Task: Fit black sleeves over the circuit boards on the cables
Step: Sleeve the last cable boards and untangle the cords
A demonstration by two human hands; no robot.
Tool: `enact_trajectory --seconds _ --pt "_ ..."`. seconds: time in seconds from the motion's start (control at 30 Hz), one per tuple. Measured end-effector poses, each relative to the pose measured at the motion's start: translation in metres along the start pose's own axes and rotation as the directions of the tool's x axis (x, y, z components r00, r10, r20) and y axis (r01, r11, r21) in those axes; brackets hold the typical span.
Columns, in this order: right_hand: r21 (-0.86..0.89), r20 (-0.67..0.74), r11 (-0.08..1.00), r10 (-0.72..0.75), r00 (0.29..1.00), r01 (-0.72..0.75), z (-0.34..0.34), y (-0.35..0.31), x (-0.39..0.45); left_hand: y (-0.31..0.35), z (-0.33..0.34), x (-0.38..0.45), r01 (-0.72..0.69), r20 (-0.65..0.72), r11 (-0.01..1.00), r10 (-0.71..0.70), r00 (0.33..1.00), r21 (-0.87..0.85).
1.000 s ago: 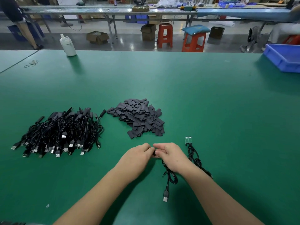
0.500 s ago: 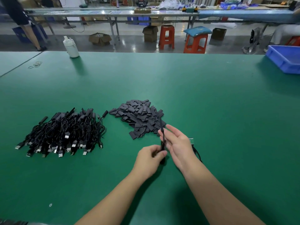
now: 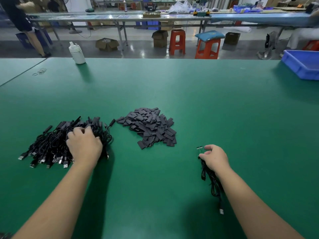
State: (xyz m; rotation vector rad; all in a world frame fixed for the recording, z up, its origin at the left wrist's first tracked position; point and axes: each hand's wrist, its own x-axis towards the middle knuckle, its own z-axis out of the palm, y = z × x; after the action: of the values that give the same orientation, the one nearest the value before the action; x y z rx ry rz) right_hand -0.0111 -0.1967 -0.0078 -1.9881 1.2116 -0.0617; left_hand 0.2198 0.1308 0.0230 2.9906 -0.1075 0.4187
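With the left hand (image 3: 84, 147) resting fingers-spread on the finished cable pile (image 3: 57, 140), the right hand's (image 3: 214, 158) fingers, half-curled over the bare-board cable (image 3: 209, 178), should pinch it just behind the circuit board (image 3: 199, 148).

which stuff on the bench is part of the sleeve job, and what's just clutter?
Job:
- pile of black sleeves
- heap of cables, left hand resting on it
- loose cable with a bare circuit board, right hand on it

Clutter:
- white bottle
- blue bin
- rubber bands
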Motion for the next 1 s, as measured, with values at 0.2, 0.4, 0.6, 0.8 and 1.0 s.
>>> enact_trajectory --seconds 0.2,0.4,0.6,0.8,1.0 --pt "0.356 0.013 0.929 -0.111 0.994 0.099 0.003 -0.012 -0.015 0.099 0.001 -0.074 -0.199 0.206 0.746 0.412 0.888 -0.635" --pt "0.399 0.045 0.898 -0.219 0.975 0.184 0.010 -0.026 -0.032 0.186 0.004 -0.138 0.081 0.473 0.591 0.549 0.689 -0.803" --pt "0.286 -0.002 0.931 -0.237 0.971 0.228 0.006 -0.017 -0.031 0.199 0.000 -0.148 -0.086 0.406 0.716 0.487 0.773 -0.693" --pt "0.114 -0.099 0.956 -0.260 0.961 0.270 0.012 -0.020 -0.032 0.203 0.001 -0.162 -0.170 0.290 0.797 0.397 0.871 -0.579" --pt "0.092 -0.160 0.949 -0.286 0.945 0.303 0.015 -0.019 -0.030 0.198 0.002 -0.162 -0.074 0.283 0.726 0.357 0.890 -0.684"
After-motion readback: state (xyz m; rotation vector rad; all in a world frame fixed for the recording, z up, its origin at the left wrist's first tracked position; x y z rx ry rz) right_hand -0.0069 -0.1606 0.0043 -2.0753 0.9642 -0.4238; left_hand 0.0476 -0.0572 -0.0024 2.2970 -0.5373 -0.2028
